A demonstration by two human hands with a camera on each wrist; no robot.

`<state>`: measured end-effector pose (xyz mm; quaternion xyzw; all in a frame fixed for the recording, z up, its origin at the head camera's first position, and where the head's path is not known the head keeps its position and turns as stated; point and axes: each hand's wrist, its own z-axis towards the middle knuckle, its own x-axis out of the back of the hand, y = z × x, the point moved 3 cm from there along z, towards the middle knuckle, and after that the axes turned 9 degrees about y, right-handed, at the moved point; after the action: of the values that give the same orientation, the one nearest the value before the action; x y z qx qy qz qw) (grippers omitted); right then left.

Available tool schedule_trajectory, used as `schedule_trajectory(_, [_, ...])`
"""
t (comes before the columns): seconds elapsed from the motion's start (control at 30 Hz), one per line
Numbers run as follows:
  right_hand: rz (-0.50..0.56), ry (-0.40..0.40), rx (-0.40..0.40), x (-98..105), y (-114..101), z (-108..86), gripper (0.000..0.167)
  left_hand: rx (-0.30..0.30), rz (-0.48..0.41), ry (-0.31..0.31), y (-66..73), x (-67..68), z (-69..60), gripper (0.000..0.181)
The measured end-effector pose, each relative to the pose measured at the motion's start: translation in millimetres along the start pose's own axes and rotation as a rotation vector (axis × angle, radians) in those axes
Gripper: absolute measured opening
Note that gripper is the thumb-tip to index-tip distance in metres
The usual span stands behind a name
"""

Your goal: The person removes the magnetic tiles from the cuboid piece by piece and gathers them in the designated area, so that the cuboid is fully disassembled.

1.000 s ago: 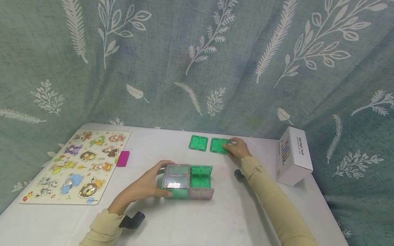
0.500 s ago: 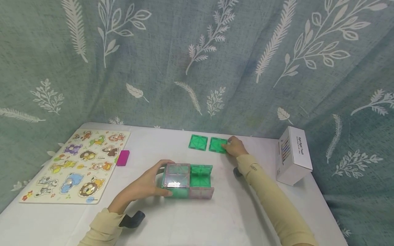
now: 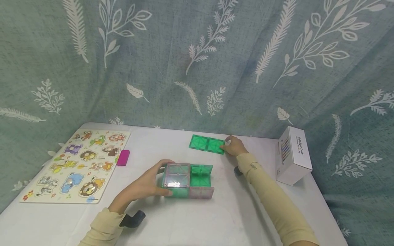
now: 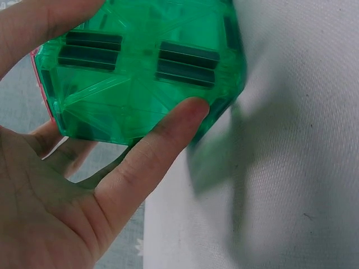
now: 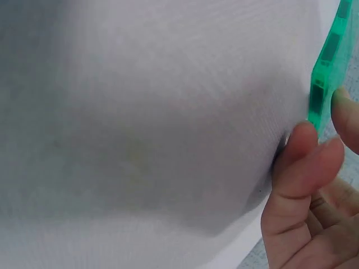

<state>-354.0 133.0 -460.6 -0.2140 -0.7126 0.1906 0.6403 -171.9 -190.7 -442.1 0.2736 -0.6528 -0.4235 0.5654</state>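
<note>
My left hand holds the left end of a box-like structure of clear magnetic tiles, thumb on its front wall and fingers behind it. In the left wrist view the thumb presses on a green wall of the structure. Its left half has a pinkish clear top, while the right half is uncovered, with green tiles and a pink front tile. Farther back, my right hand pinches the right edge of a flat green magnetic tile. That tile meets another green tile edge to edge.
An animal puzzle board lies at the left, with a magenta block by its right edge. A white box stands at the right. A patterned curtain hangs behind the white table.
My right hand has slid its green tile left, closing the gap to the other green tile, which now sits slightly turned. My left hand and the structure have stayed in place.
</note>
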Motion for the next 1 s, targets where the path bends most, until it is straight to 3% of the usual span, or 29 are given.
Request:
schedule_trajectory(0.27, [0.014,-0.058,0.035,4,-6,-8.9,0.068,-0.002,-0.004,-0.004,0.4,-0.1,0.3,0.095])
schedule_trajectory(0.73, [0.036,-0.215,0.399,21,-62,-70.4,0.065,0.026,0.011,-0.001,-1.5,-1.4,-0.8,0.096])
schedule_trajectory(1.0, [0.013,-0.337,0.577,19,-84,-98.0,0.067,-0.001,-0.019,-0.011,-0.9,-0.8,-0.6,0.096])
